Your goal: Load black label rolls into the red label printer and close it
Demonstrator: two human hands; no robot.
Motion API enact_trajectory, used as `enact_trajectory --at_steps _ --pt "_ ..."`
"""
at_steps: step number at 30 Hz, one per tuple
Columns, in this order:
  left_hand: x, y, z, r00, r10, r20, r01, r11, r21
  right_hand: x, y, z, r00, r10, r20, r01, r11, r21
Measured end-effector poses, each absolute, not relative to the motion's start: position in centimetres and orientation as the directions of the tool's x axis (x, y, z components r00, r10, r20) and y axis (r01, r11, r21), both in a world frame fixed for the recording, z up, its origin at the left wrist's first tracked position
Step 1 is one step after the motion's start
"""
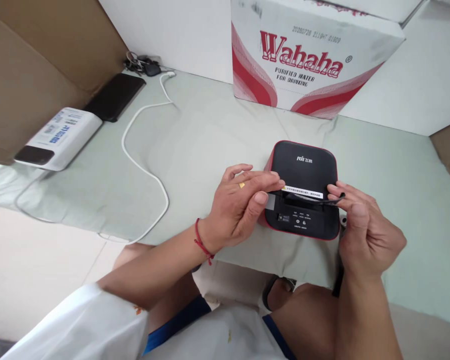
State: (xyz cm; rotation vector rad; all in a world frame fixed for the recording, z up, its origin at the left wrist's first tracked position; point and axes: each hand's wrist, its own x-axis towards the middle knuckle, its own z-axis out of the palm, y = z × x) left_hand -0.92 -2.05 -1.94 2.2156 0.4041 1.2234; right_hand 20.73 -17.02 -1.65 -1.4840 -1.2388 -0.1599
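A small black printer (303, 162) with red sides and white "FEIE" lettering sits flat on the cloth-covered table. A thin black strip (311, 201) crosses its top near the slot, with its right end bent upward. Around that right end, the thumb and fingers of my right hand (373, 232) are closed. My left hand (243, 202) reaches in from the left with fingers stretched over the printer's left edge, thumb apart. Whether its fingertips touch the strip is hard to see. A white label with small print runs along the lid just behind the strip.
A white "Wahaha" water carton (303, 60) stands behind the printer. To the left lie a white device with a dark end (58, 140), a black phone-like slab (116, 97), keys (142, 64) and a loose white cable (135, 162). Cardboard walls off the left side.
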Motion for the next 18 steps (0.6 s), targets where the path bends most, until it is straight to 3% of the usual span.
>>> enact_trajectory --at_steps 11,18 --pt "-1.2 -1.9 -2.4 0.528 0.469 0.708 -0.034 -0.821 0.57 20.7 -17.0 -2.1 0.364 0.575 0.732 0.82 0.175 -0.545" --pt "-1.1 -2.6 -2.0 0.521 0.581 0.625 -0.068 -0.702 0.709 20.2 -17.1 -2.6 0.404 0.555 0.727 0.801 0.17 -0.575"
